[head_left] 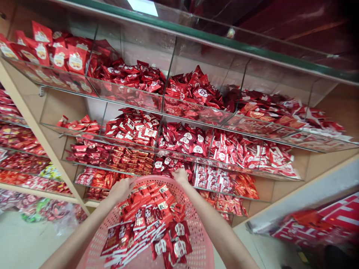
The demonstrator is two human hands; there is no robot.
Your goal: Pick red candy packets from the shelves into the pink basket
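Observation:
A pink perforated plastic basket [206, 239] is right in front of me, tilted with its far rim close to the lower shelves. My left hand [122, 189] is closed on the rim at the far left. My right hand [181, 176] grips the far rim further right, just before a compartment of dark red packets [165, 164]. Inside the basket lie bright red wrapped packets [151, 196], dark red packets with thin white sticks [131, 239], and dark red packets with white labels [175, 241]. The fingertips of both hands are partly hidden.
A wooden shelf unit [52, 157] with clear dividers holds many small red packets [134, 127]. Its glass top edge [196, 30] runs above. Another rack [25, 144] stands at left, with bagged goods [47, 207] on the floor. Red packages [319, 224] lie at lower right.

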